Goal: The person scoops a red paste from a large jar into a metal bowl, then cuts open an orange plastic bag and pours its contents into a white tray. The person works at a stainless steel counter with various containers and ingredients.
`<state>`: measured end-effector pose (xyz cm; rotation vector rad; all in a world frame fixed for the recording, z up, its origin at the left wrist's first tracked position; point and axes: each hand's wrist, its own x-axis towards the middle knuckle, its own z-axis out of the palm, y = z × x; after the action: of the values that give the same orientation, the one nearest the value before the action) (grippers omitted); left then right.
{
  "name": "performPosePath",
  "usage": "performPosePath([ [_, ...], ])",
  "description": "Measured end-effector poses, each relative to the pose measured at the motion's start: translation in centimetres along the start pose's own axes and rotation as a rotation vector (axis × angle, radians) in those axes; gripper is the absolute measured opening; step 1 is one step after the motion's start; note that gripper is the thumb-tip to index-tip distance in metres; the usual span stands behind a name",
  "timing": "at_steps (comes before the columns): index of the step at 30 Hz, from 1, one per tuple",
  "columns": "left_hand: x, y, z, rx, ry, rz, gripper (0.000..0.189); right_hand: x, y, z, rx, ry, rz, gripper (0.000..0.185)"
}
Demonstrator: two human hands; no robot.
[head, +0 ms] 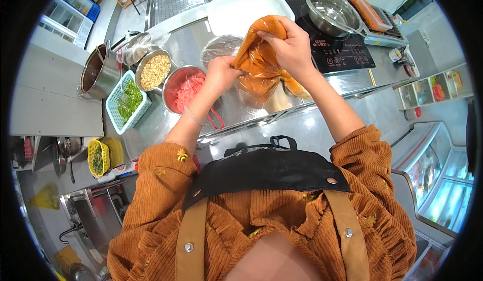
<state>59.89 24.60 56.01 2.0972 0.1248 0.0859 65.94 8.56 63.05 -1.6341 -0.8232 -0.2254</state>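
Observation:
My left hand (219, 76) pinches the lower left edge of a plastic bag (260, 60) coated with orange-brown paste. My right hand (293, 47) grips its upper right rim. The bag hangs over the counter, its lower part bunched above a clear container (253, 95) that is partly hidden. A yellowish plastic packet (296, 87) lies beside it, under my right wrist. Behind my left hand is a round vessel under cling film (219, 47). Left of that hand, a steel bowl (166, 96) holds pink minced meat (190, 86); a red handle (216, 119) shows at my forearm.
Further left are a bowl of chopped nuts (155, 71), a turquoise basket (140, 115) of chopped greens (130, 101) and a steel pot (92, 75). A white tray (226, 11) stands behind the bag. At right, a steel bowl (332, 11) sits on a black induction cooker (341, 56).

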Motion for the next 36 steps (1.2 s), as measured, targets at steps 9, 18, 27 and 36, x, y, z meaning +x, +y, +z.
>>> performPosePath([
  [9,-0.4,1.5,0.9,-0.379,-0.39,0.175,0.099,-0.3,-1.5,0.0,0.156,-0.009,0.103,0.02],
  [18,0.5,0.2,1.6,-0.103,-0.002,0.188,0.033,0.1,-1.0,-0.5,0.108,0.041,0.032,0.022],
  [27,1.2,0.2,1.7,-0.209,0.026,0.147,0.036,1.2,-0.4,0.1,0.205,0.013,0.04,0.018],
  [36,1.8,0.9,1.6,-0.363,0.137,0.248,0.035,2.6,-1.0,0.1,0.26,-0.022,0.006,0.02],
])
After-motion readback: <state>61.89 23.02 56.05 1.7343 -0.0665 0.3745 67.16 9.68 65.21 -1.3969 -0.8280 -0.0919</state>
